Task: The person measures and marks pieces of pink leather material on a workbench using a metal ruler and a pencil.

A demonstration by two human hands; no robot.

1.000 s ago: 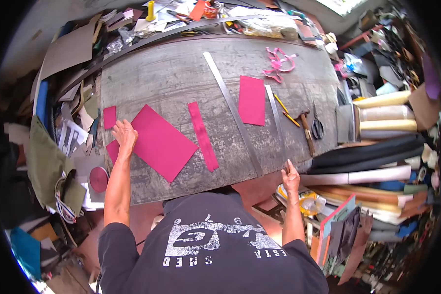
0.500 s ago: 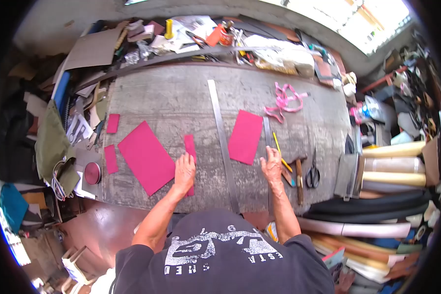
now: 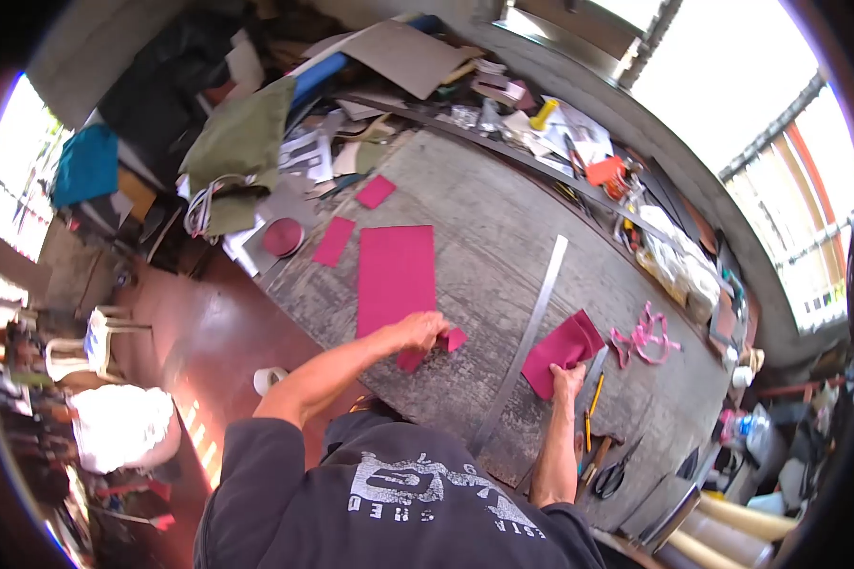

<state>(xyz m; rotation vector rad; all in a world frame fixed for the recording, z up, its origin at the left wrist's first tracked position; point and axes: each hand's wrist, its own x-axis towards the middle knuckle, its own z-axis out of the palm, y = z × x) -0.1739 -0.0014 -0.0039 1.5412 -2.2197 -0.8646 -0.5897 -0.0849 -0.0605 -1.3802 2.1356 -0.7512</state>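
Note:
My left hand [image 3: 421,331] is closed on a narrow magenta strip [image 3: 456,339], one end sticking out past the fingers and another part showing below the hand. Beside it lies a large magenta sheet [image 3: 396,275], flat on the table. My right hand [image 3: 567,380] grips the near edge of a magenta rectangle [image 3: 558,356], whose far side is bent up off the table. Between the hands runs a long metal ruler [image 3: 539,318]. A shorter metal strip [image 3: 598,362] lies just right of the rectangle.
Two small magenta pieces [image 3: 333,242] and a rolled maroon band [image 3: 283,237] lie at the left. A yellow pencil [image 3: 595,394], scissors [image 3: 613,477] and a tangled pink ribbon [image 3: 650,339] lie at the right. Scraps and tools line the back edge.
My view has turned left. My left hand has closed on the strip and lifted an end. My right hand has moved from beside the short metal strip onto the rectangle, which now bends up.

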